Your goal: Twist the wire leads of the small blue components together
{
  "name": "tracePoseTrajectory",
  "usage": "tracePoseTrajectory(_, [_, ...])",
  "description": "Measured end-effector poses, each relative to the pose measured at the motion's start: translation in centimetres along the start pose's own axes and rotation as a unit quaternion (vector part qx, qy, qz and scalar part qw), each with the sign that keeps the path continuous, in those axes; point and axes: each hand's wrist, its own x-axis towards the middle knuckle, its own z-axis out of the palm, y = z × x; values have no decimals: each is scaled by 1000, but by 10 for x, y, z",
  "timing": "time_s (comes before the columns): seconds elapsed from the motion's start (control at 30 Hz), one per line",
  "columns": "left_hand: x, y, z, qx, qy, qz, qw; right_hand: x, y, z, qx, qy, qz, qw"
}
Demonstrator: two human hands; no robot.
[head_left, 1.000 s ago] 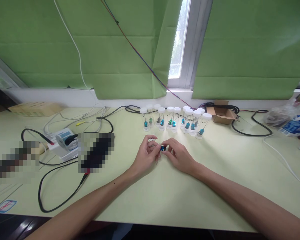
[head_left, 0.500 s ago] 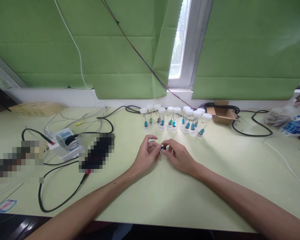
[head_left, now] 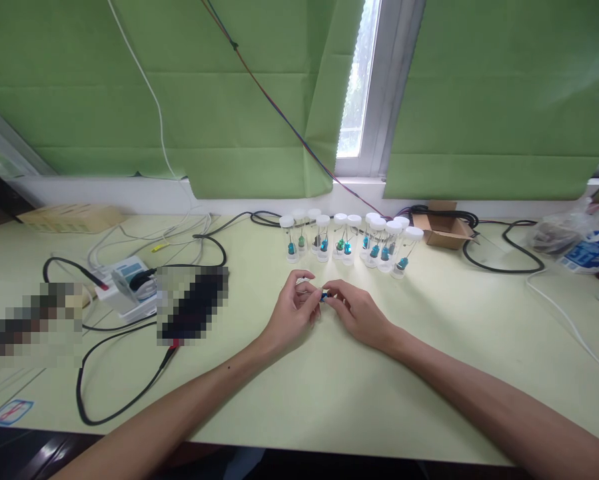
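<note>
Both hands meet above the table, just in front of a group of jars. My left hand [head_left: 299, 303] is closed, its thumb and fingers pinching one side of a small dark-blue part [head_left: 324, 297]. A thin pale strand seems to run from it across the left fingers. From the other side, my right hand [head_left: 356, 308] grips the same part between thumb and fingertips. Fingers cover most of it, so its exact kind cannot be made out. Beyond the hands stand several clear jars [head_left: 348, 243] with white lids, each with a small blue or green piece on thin stems inside.
On the left, a white power strip [head_left: 129, 293] and a dark blurred-out device [head_left: 194, 303] sit among black cables. An open cardboard box [head_left: 444, 230] stands behind the jars at right. Farther right lies a blue-and-white package [head_left: 592, 252] under clear plastic.
My right fingertips have shifted slightly on the small blue part, and a little more of its blue shows. My left hand and the jars have stayed in place.
</note>
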Motion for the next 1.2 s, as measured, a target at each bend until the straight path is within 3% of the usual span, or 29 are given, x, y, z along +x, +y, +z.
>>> tracePoseTrajectory(0.5, [0,4,1,-33,20,-10,999,-1,3,0,1,-6,12,1000])
tracePoseTrajectory(0.97, [-1,6,1,-36,-5,5,999,2,-2,-1,-33,-33,18,999])
tracePoseTrajectory(1.2, [0,4,-1,-51,-3,12,999,1,-2,0,8,-16,42,999])
